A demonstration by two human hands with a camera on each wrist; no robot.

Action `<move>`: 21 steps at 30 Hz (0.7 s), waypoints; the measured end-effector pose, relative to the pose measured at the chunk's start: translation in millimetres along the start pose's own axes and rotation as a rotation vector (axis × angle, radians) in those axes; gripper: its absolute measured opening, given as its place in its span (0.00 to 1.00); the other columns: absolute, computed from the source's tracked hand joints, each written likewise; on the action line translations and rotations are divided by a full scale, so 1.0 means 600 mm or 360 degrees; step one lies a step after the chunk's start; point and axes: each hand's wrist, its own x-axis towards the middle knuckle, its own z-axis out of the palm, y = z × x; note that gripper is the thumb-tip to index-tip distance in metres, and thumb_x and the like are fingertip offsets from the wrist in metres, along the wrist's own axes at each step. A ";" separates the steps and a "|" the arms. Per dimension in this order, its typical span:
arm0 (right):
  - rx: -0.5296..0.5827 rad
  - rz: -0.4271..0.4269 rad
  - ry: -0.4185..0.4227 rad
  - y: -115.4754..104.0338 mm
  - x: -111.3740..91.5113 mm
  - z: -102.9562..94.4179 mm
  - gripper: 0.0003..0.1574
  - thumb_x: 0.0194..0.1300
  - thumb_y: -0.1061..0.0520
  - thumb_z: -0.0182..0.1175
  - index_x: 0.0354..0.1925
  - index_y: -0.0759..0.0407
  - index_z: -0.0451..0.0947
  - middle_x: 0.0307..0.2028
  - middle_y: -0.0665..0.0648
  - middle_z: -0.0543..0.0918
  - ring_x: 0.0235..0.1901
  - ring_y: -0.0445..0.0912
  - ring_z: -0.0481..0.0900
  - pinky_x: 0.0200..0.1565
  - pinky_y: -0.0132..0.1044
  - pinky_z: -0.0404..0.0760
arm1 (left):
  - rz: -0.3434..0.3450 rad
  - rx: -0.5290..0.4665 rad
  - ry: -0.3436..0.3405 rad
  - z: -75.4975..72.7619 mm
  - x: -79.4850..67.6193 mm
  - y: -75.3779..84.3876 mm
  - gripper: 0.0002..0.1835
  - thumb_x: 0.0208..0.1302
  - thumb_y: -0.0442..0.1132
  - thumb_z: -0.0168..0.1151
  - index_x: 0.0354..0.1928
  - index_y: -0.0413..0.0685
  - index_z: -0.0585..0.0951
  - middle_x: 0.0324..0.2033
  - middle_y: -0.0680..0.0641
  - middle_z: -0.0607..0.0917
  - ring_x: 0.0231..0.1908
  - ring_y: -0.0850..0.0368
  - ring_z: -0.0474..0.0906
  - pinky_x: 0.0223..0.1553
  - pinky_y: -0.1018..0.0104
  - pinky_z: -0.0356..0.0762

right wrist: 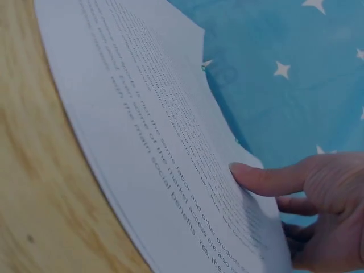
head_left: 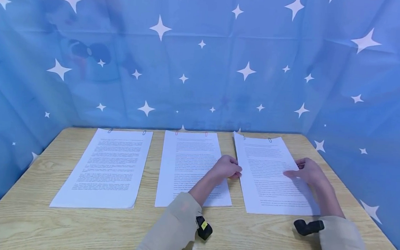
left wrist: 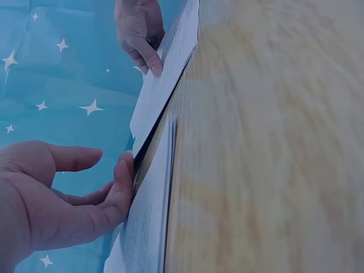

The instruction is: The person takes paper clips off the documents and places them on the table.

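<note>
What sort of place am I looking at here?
Probably a curtained-off desk or small work corner; the room beyond is hidden. A wooden table holds three clipped stacks of paper, and a blue star-patterned cloth hangs behind it and along both sides.

Blue fabric [head_left: 208,9] printed with white four-pointed stars [head_left: 160,28] hangs in soft folds across the upper frame and down both sides. Below, a pale wood-grain table [head_left: 23,205] fills the foreground; light glints at bottom centre.
</note>
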 end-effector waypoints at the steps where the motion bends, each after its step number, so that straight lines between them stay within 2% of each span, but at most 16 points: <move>1: 0.0004 -0.0007 0.0018 0.001 -0.001 0.000 0.49 0.65 0.47 0.70 0.64 0.81 0.60 0.57 0.79 0.68 0.52 0.67 0.69 0.52 0.57 0.71 | 0.0001 -0.0019 -0.0003 0.000 0.000 0.000 0.10 0.69 0.28 0.61 0.50 0.31 0.76 0.33 0.44 0.80 0.37 0.50 0.86 0.43 0.63 0.84; 5: 0.0012 -0.0036 0.0113 0.005 -0.004 0.002 0.36 0.73 0.51 0.58 0.62 0.80 0.61 0.56 0.80 0.68 0.53 0.69 0.70 0.51 0.57 0.72 | -0.0008 -0.0105 -0.0015 0.002 0.000 0.001 0.16 0.69 0.27 0.60 0.57 0.28 0.73 0.34 0.42 0.81 0.34 0.52 0.86 0.44 0.63 0.84; 8: 0.0026 -0.0036 0.0156 0.008 -0.005 0.004 0.30 0.75 0.55 0.53 0.60 0.80 0.63 0.54 0.80 0.70 0.51 0.68 0.73 0.47 0.52 0.75 | -0.0020 -0.0093 -0.0006 0.003 0.001 0.000 0.18 0.69 0.27 0.60 0.58 0.27 0.72 0.32 0.43 0.81 0.30 0.56 0.84 0.42 0.65 0.84; 14: 0.0066 -0.0007 0.0090 0.012 -0.002 0.004 0.33 0.75 0.55 0.55 0.64 0.80 0.62 0.55 0.79 0.72 0.48 0.62 0.77 0.42 0.44 0.79 | 0.0046 0.0021 -0.0029 0.000 0.002 -0.007 0.07 0.67 0.26 0.62 0.45 0.31 0.79 0.25 0.46 0.80 0.24 0.60 0.78 0.33 0.70 0.80; 21: 0.0092 0.0006 0.0039 0.009 -0.003 0.005 0.32 0.76 0.55 0.54 0.65 0.79 0.64 0.57 0.78 0.71 0.51 0.64 0.72 0.49 0.51 0.75 | 0.0112 0.0051 -0.0088 0.000 -0.002 -0.004 0.10 0.66 0.24 0.61 0.48 0.32 0.79 0.25 0.48 0.78 0.24 0.59 0.77 0.33 0.69 0.81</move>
